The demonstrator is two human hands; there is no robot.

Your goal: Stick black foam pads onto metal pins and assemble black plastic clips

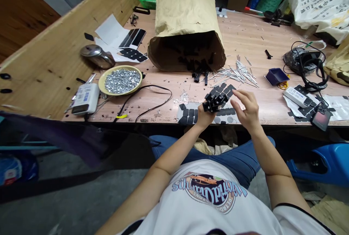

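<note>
My left hand (206, 116) is closed around a bunch of black plastic parts (216, 98) at the table's front edge. Flat black pads show at the far end of the bunch. My right hand (247, 109) is just right of it, thumb and fingers apart, with nothing visible between them. Its fingertips are close to the outermost pad; whether they touch it I cannot tell. Below both hands lies a backing sheet (180, 113) with rows of dark adhesive pads. A small heap of tiny metal pieces (184, 96) lies just beyond the sheet.
A large paper sack (185, 11) lies with its mouth toward me, black parts spilling out. Thin metal rods (237, 73) are scattered right of it. At left are a yellow bowl rim (101, 82) around small metal pieces, and a white box (86, 98). A purple tray (276, 76) sits right.
</note>
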